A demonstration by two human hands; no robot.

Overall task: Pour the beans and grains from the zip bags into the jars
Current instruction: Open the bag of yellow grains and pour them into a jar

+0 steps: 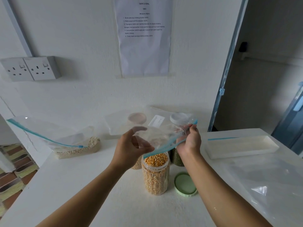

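Grip of left hand (131, 149) and right hand (190, 141) tight on zip bag (158, 133), just above jar (155, 176)

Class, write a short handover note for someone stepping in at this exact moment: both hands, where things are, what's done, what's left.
The left hand and right hand both hold the empty-looking zip bag above the open jar of yellow grains.
Done: that jar looks full; a green lid lies beside it.
Left: lid it; the grain bag on the left is still unpoured.
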